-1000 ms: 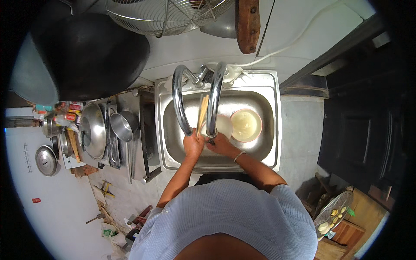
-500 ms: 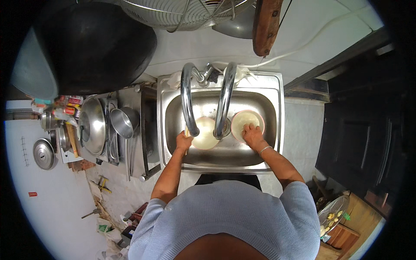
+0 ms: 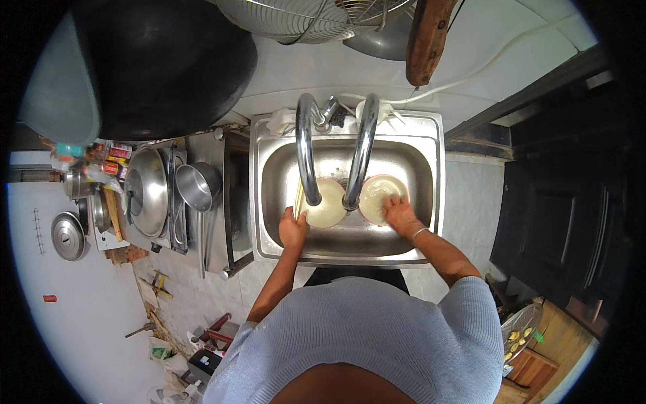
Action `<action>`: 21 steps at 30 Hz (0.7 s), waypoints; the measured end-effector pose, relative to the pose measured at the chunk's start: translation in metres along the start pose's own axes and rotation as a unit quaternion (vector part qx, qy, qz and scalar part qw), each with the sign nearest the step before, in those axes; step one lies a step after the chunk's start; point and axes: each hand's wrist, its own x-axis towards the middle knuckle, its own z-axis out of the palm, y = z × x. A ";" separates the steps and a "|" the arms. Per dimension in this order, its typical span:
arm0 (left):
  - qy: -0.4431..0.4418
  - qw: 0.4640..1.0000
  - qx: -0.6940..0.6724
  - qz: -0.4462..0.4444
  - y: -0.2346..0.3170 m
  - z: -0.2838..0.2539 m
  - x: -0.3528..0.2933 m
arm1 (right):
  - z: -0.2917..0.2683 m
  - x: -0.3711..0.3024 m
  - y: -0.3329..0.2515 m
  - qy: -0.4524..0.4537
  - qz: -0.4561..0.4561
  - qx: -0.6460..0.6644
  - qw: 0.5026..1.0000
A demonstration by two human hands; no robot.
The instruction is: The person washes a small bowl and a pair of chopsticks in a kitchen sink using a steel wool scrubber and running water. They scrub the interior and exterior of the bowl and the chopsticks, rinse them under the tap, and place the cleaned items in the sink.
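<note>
Two round pale bowls stand side by side in a steel sink point(image 3: 363, 246). Thin pale chopsticks point(image 3: 297, 196) stick up from my left hand point(image 3: 292, 227), which is closed around them at the left edge of the left bowl point(image 3: 326, 212). My right hand point(image 3: 400, 214) reaches over the near right side of the right bowl point(image 3: 373, 196). Its fingers are slightly apart and dip inside, where cloudy liquid seems to swirl. That bowl has a reddish rim. I cannot make out anything held in the right hand, and its fingertips are partly hidden.
Two curved chrome faucet spouts point(image 3: 367, 151) arch over the sink, in front of the bowls. Left of it are a steel saucepan point(image 3: 195, 187) and a large steel lid point(image 3: 148, 192). A big black wok point(image 3: 168, 74) hangs upper left; a fan point(image 3: 316, 17) is above.
The right bowl has shifted slightly left toward the other bowl, and my right fingers now sit nearer its right side. My left hand keeps hold of the chopsticks. The view has shifted a little.
</note>
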 end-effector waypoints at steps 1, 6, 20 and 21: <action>-0.006 1.000 0.003 0.027 0.006 -0.008 -0.001 | 0.012 -0.003 0.009 0.052 0.007 -0.084 0.995; -0.192 0.975 0.113 0.016 0.018 -0.057 -0.004 | -0.002 0.009 -0.027 -0.036 0.142 0.039 0.989; -0.170 0.950 0.255 0.059 0.024 -0.031 0.002 | 0.008 -0.005 -0.026 0.041 -0.019 0.035 0.998; -0.132 0.951 0.271 0.068 0.030 -0.032 0.000 | 0.007 -0.003 -0.031 0.046 -0.012 0.059 0.997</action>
